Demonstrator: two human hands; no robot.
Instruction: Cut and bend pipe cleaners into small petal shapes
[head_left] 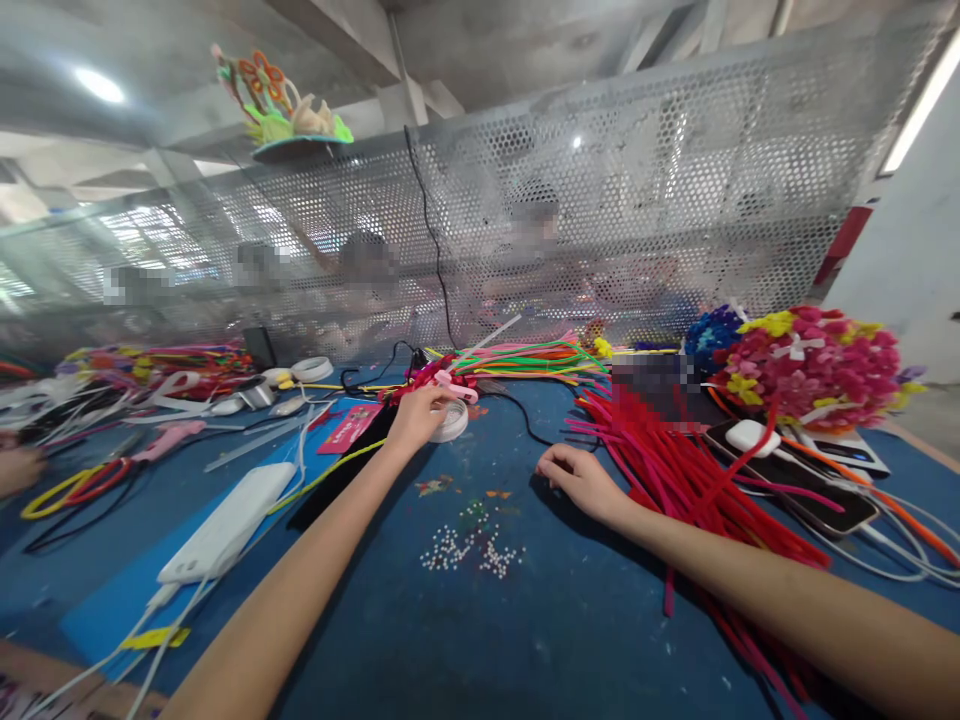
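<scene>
Left hand (420,412) pinches a pink tool (460,391) beside a tape roll (452,431); well apart, the right hand (583,482) curls loosely, contents unclear, by red pipe cleaners (686,478). White beads (472,542) lie between the forearms (337,535), apparently for easy reach.

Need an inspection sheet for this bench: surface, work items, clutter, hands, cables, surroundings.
Surface: blue tabletop, small white beads scattered between the forearms.
Work items: pink tool at the left hand; white roll beside it; red fuzzy stems at right.
Clutter: white power bank on a blue sheet; pink flower bundle at far right.
Hands: left at the pink tool, exact grip unclear; right hand loosely curled, nothing seen in it.
Cables: white cable plugged into the power bank; black cable hanging down the panel.
Surroundings: perforated metal panel behind; another person's hand at the left edge.
</scene>
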